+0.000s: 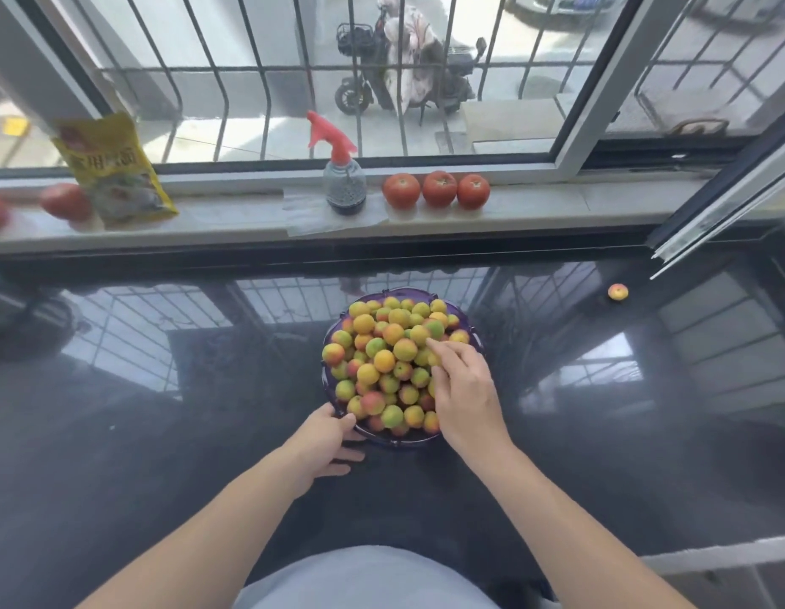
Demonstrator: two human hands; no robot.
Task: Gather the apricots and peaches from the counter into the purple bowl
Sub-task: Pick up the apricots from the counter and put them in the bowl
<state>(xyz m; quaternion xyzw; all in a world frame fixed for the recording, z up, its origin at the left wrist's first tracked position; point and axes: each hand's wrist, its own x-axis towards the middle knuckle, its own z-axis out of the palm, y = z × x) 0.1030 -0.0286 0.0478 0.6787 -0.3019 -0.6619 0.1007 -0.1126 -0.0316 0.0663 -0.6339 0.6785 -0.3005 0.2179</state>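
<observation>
Purple bowl (pixel 393 442), frame centre: fruit (pixel 384 360) was yellow, orange, green, red-blushed. Upper sill: red tomatoes (pixel 437 189), red-topped spray bottle (pixel 343 178), yellow packet (pixel 116 171). Counter (pixel 162 432): glossy black.

The purple bowl (pixel 399 440) stands on the dark, shiny surface (pixel 162 432) and is heaped with small apricots and peaches (pixel 384 360). The left hand (pixel 327 441) holds the near left rim of the bowl. The right hand (pixel 463 389) lies over the right side of the heap, with its fingertips (pixel 431 342) touching the fruit. One single fruit (pixel 618 292) lies far to the right on the surface, well apart from the bowl. On the windowsill (pixel 535 208) stand a spray bottle (pixel 343 178), three tomatoes (pixel 437 189) and a yellow packet (pixel 116 173).
</observation>
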